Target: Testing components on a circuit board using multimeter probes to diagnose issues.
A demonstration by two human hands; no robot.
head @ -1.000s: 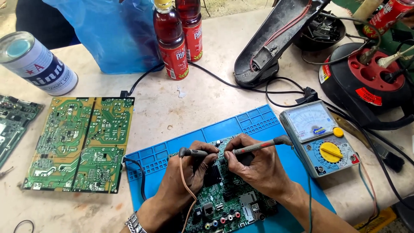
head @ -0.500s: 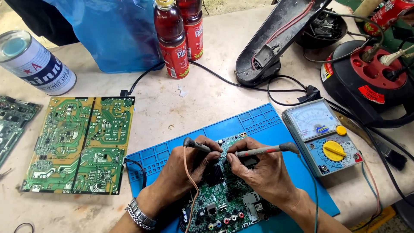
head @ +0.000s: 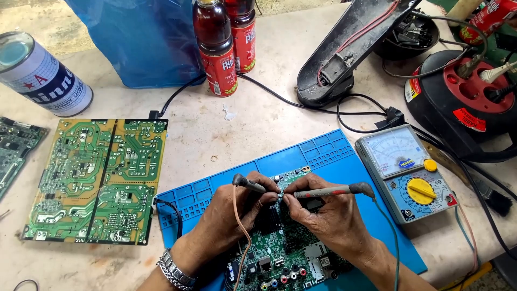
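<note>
Far above the hands, a blue plastic bag (head: 145,37) fills the top of the bench, the largest package here. To its right stand two bottles (head: 226,43) of dark red drink with red wrap-around labels. Well to the left of the hands lies one tin can (head: 40,75) on its side, white with a dark blue band. At the far right, a black reel (head: 468,102) carries red stickers, and just right of the right hand sits one grey analog meter (head: 406,172) with a yellow dial and a small blue oval label.

One blue work mat (head: 334,156) lies under the hands; on it rests the small green circuit board (head: 285,258), directly beneath both hands. A larger green and yellow board (head: 97,180) lies left of the left hand.

The left hand (head: 229,215) pinches one probe (head: 250,185); the right hand (head: 331,218) grips a second probe (head: 334,190), their tips meeting at the small board's upper edge.

Since half a second ago, both hands have stayed on the same spot, the probes barely shifted.
</note>
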